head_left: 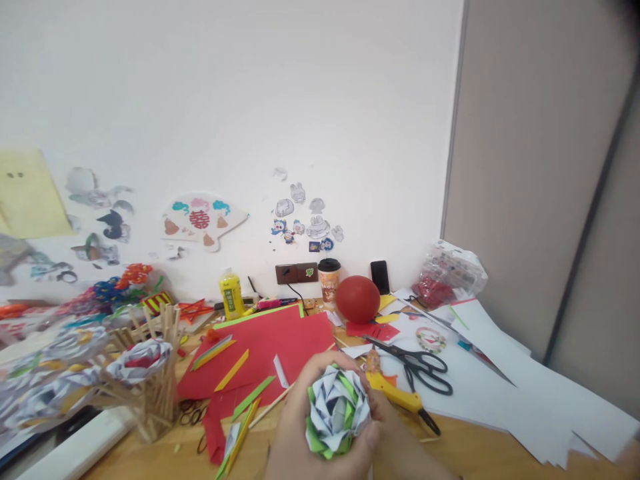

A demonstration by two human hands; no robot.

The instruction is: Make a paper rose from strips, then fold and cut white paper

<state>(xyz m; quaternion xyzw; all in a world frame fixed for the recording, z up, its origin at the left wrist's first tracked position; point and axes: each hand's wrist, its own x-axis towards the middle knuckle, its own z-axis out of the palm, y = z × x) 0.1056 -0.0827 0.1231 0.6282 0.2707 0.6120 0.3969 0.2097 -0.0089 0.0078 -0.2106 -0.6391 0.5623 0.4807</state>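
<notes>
A folded paper flower [336, 408] in white and green faces me, low in the middle of the view. My left hand [300, 407] wraps round its left side and top. From the right, my right hand [373, 427] closes on the flower's edge, with the thumb near its lower right; some of its fingers are hidden. Just right of the hands lies a yellow glue gun [400, 395]. Red paper sheets [270, 340] spread behind the flower, and folded green and yellow paper strips [253, 398] lie to the left.
Black scissors [420, 360] rest on white paper sheets [480, 400] at right. A red balloon [358, 299], a lidded cup [329, 280] and a yellow bottle [231, 295] stand near the wall. At left, wooden sticks [150, 407] stand in a holder beside more paper flowers [75, 343].
</notes>
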